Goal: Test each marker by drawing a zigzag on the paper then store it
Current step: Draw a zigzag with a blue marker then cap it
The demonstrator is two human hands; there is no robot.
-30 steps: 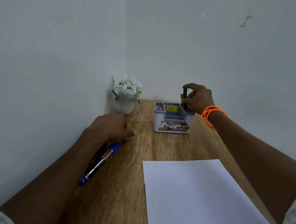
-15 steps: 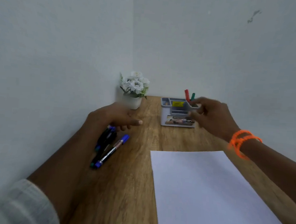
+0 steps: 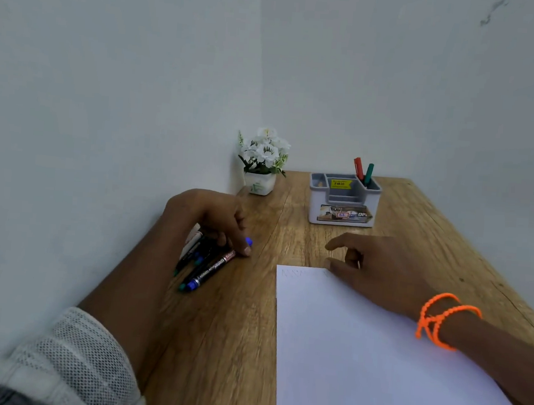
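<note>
Your left hand, at centre left of the frame, is curling its fingers over the loose markers, pinning them against rolling. Your right hand is hovering empty and spread above the paper, likely ready to take one.

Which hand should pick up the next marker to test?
Left. The left hand already rests on the loose markers beside the paper. The right hand is empty, across the paper's top corner, farther from them.
</note>
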